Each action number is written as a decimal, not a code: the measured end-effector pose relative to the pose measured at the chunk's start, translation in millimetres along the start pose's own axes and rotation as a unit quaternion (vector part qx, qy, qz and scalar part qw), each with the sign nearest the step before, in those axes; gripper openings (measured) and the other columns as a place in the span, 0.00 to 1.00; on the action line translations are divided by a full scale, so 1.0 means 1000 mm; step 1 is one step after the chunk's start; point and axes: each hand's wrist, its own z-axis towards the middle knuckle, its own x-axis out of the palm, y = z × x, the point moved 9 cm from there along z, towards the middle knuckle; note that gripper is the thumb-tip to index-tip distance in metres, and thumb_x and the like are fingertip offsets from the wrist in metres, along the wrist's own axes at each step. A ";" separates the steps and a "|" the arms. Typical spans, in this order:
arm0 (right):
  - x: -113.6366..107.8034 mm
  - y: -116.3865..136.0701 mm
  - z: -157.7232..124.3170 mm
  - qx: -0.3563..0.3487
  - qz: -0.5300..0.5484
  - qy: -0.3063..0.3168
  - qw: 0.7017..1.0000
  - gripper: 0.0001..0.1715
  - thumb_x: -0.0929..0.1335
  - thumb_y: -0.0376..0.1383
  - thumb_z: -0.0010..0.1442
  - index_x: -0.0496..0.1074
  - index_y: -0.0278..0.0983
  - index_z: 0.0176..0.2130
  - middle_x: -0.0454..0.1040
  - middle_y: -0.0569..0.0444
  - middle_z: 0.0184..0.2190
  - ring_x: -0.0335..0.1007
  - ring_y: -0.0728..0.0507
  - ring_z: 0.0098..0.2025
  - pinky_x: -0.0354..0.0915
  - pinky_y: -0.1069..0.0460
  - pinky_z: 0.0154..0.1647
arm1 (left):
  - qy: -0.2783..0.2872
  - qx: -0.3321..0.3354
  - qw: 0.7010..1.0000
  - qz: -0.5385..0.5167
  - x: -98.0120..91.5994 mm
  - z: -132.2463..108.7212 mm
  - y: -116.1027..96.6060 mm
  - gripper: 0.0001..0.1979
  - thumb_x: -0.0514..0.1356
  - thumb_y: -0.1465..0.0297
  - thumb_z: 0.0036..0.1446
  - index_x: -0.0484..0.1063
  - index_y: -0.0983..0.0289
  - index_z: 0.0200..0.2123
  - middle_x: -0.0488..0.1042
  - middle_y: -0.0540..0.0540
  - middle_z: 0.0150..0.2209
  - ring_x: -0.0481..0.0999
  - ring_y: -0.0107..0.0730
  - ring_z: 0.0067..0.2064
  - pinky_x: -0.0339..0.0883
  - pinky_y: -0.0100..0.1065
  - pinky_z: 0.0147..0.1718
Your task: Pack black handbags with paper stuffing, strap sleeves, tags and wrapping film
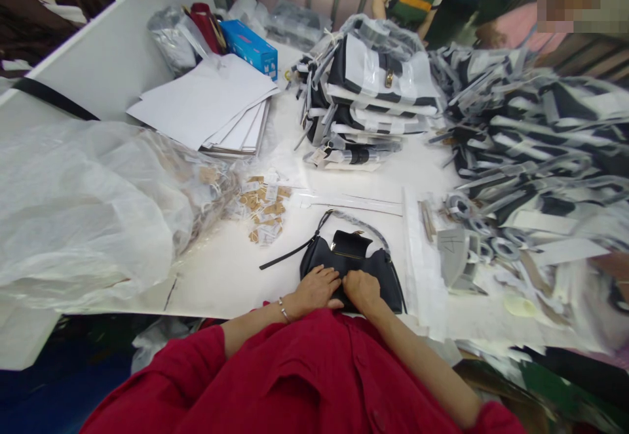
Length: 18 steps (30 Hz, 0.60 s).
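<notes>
Grip first: L hand [317,284] lies spread on the black bag [354,262], fingers out, thumb apart; R hand [362,291] is curled on it, can't tell if it's pinching b/c knuckles hide the fingertips. White surface [221,280] runs across mid-frame; its bare bit, lower ctr-left, is prob. the best spare room. Wrapped stack [383,103], upper ctr, looks uneven, so best not bumped. Bag itself sits lower ctr, near the front edge; I'd press lightly w/ L to stop it sliding & let R work w/ soft pads, no nails, as smooth black prob. marks easily. Strap tail [285,257] sticks out left: keep it from snagging. Tags [265,211], ctr-left, lie loose nearby, so mind the elbows & sleeves.
</notes>
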 end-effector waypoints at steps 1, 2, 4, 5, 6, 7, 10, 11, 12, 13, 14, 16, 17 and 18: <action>0.002 -0.005 0.003 0.016 0.024 0.016 0.999 0.22 0.60 0.38 0.64 0.79 0.31 0.42 0.79 0.35 0.42 0.77 0.35 0.46 0.69 0.46 0.45 | -0.002 -0.001 1.000 0.000 0.000 0.000 0.000 0.30 0.55 0.49 0.60 0.68 0.64 0.57 0.70 0.61 0.59 0.67 0.44 0.61 0.54 0.44 0.61; 0.005 -0.010 0.005 0.031 0.046 0.035 0.998 0.22 0.60 0.39 0.63 0.79 0.31 0.42 0.79 0.36 0.43 0.77 0.34 0.47 0.69 0.46 0.44 | -0.004 -0.002 1.000 -0.002 -0.001 0.000 0.000 0.30 0.55 0.49 0.60 0.68 0.63 0.56 0.70 0.61 0.59 0.67 0.44 0.61 0.54 0.44 0.60; 0.009 -0.017 0.008 0.051 0.075 0.066 0.994 0.21 0.61 0.40 0.62 0.79 0.33 0.41 0.79 0.38 0.43 0.77 0.34 0.47 0.69 0.47 0.42 | -0.003 -0.002 1.000 -0.017 -0.004 0.001 0.000 0.28 0.56 0.50 0.60 0.70 0.63 0.55 0.71 0.61 0.57 0.68 0.44 0.59 0.57 0.44 0.59; 0.009 -0.019 0.008 0.048 0.074 0.063 0.994 0.21 0.61 0.40 0.62 0.79 0.33 0.41 0.79 0.38 0.43 0.77 0.34 0.46 0.69 0.47 0.42 | 0.003 0.002 0.999 -0.032 -0.006 0.003 -0.001 0.26 0.56 0.50 0.61 0.71 0.62 0.54 0.73 0.60 0.56 0.70 0.43 0.57 0.59 0.42 0.57; 0.006 -0.018 0.008 0.036 0.063 0.042 0.996 0.21 0.60 0.40 0.63 0.79 0.33 0.40 0.79 0.38 0.42 0.77 0.34 0.46 0.69 0.47 0.42 | 0.006 0.005 0.999 -0.051 -0.010 0.005 -0.001 0.23 0.55 0.52 0.62 0.72 0.61 0.52 0.75 0.59 0.53 0.72 0.41 0.54 0.62 0.41 0.54; 0.002 -0.015 0.005 0.019 0.049 0.013 0.999 0.22 0.60 0.40 0.64 0.79 0.33 0.40 0.79 0.37 0.42 0.77 0.34 0.46 0.68 0.46 0.43 | 0.002 0.001 0.997 -0.073 -0.017 0.008 0.001 0.20 0.54 0.54 0.63 0.73 0.61 0.50 0.76 0.57 0.51 0.74 0.39 0.52 0.64 0.39 0.52; -0.004 -0.005 -0.006 -0.036 0.000 -0.061 0.997 0.23 0.58 0.41 0.67 0.77 0.33 0.40 0.79 0.37 0.38 0.78 0.35 0.43 0.67 0.46 0.43 | -0.070 -0.078 0.987 -0.123 -0.049 0.015 0.029 0.13 0.53 0.62 0.66 0.74 0.60 0.46 0.77 0.54 0.46 0.74 0.35 0.48 0.64 0.35 0.50; -0.004 -0.003 -0.009 -0.042 -0.007 -0.070 0.997 0.23 0.58 0.42 0.67 0.77 0.33 0.40 0.79 0.37 0.37 0.78 0.36 0.41 0.67 0.46 0.42 | -0.104 -0.127 0.978 -0.127 -0.061 0.015 0.045 0.12 0.53 0.65 0.66 0.73 0.60 0.46 0.76 0.54 0.46 0.73 0.35 0.49 0.64 0.35 0.51; -0.004 -0.004 -0.011 -0.040 -0.010 -0.074 0.996 0.22 0.58 0.42 0.67 0.77 0.34 0.39 0.80 0.38 0.36 0.78 0.36 0.40 0.67 0.46 0.41 | -0.128 -0.181 0.967 -0.125 -0.070 0.014 0.062 0.12 0.53 0.66 0.65 0.72 0.61 0.47 0.76 0.55 0.47 0.72 0.36 0.50 0.63 0.35 0.52; -0.005 -0.006 -0.012 -0.035 -0.009 -0.078 0.996 0.22 0.59 0.43 0.67 0.77 0.35 0.39 0.80 0.38 0.35 0.78 0.37 0.39 0.67 0.47 0.40 | -0.137 -0.234 0.956 -0.117 -0.075 0.012 0.079 0.13 0.54 0.67 0.64 0.72 0.62 0.48 0.75 0.57 0.48 0.72 0.37 0.51 0.63 0.36 0.52; -0.006 -0.009 -0.012 -0.028 -0.003 -0.080 0.996 0.23 0.59 0.45 0.67 0.77 0.35 0.38 0.80 0.39 0.35 0.78 0.37 0.38 0.66 0.47 0.39 | -0.129 -0.280 0.945 -0.108 -0.077 0.010 0.094 0.14 0.55 0.66 0.63 0.70 0.63 0.50 0.74 0.58 0.49 0.71 0.39 0.51 0.62 0.37 0.52; -0.011 -0.015 -0.010 -0.026 0.026 -0.077 0.996 0.26 0.60 0.51 0.66 0.76 0.37 0.35 0.79 0.41 0.33 0.78 0.37 0.38 0.64 0.48 0.36 | -0.088 -0.337 0.933 -0.093 -0.074 0.008 0.115 0.19 0.57 0.63 0.61 0.69 0.65 0.52 0.73 0.61 0.50 0.70 0.43 0.52 0.62 0.39 0.52; -0.015 -0.018 -0.009 -0.030 0.050 -0.075 0.995 0.27 0.60 0.54 0.65 0.75 0.38 0.33 0.79 0.43 0.31 0.77 0.38 0.37 0.63 0.49 0.35 | -0.066 -0.347 0.931 -0.089 -0.071 0.009 0.122 0.20 0.58 0.61 0.60 0.69 0.66 0.51 0.73 0.62 0.49 0.70 0.45 0.53 0.62 0.40 0.52; -0.019 -0.024 -0.008 -0.033 0.077 -0.078 0.993 0.29 0.59 0.55 0.64 0.74 0.38 0.30 0.78 0.45 0.30 0.76 0.39 0.36 0.62 0.50 0.34 | -0.048 -0.351 0.930 -0.092 -0.067 0.011 0.127 0.20 0.58 0.59 0.59 0.69 0.66 0.50 0.74 0.62 0.48 0.70 0.47 0.52 0.62 0.40 0.51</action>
